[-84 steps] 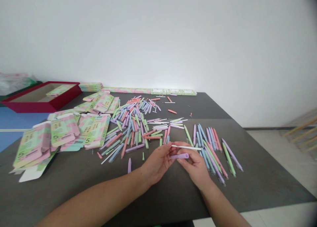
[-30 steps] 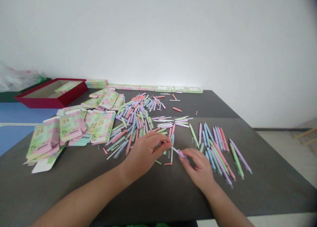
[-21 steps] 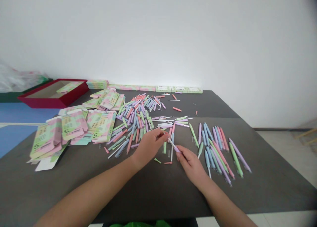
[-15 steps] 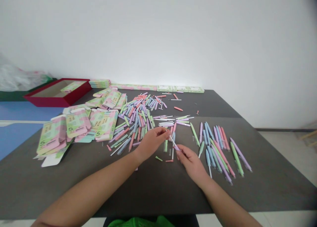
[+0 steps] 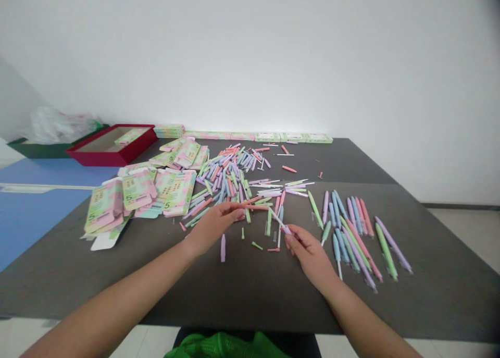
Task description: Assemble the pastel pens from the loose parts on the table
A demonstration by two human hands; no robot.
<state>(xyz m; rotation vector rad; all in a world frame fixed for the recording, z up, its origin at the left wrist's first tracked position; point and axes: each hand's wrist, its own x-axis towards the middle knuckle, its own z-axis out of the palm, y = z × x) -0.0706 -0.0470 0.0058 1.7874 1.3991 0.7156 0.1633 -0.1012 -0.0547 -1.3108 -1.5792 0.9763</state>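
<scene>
My right hand [image 5: 308, 251] pinches a purple pen part [image 5: 288, 230], and a white refill [image 5: 276, 217] sticks out of it up and to the left. My left hand [image 5: 219, 220] is at the near edge of a heap of pastel pen barrels [image 5: 224, 175]. Its fingers are bent together beside orange pen pieces [image 5: 257, 207]; whether they grip one is unclear. Below that hand lies a purple pen tip section [image 5: 223, 248]. Small green plugs [image 5: 257, 246] and a red plug [image 5: 274, 250] rest between the hands.
Several pens [image 5: 353, 238] lie in a group at the right. Flat printed cartons [image 5: 179, 191] are piled at the left, with a red box [image 5: 97, 157] and a green tray [image 5: 42, 148] behind. Printed boxes [image 5: 267, 137] line the wall. White refills [image 5: 269, 187] lie mid-table.
My left hand has left the refill's tip and moved left to the heap. My right hand still holds the purple part with the refill. The view has shifted slightly left.
</scene>
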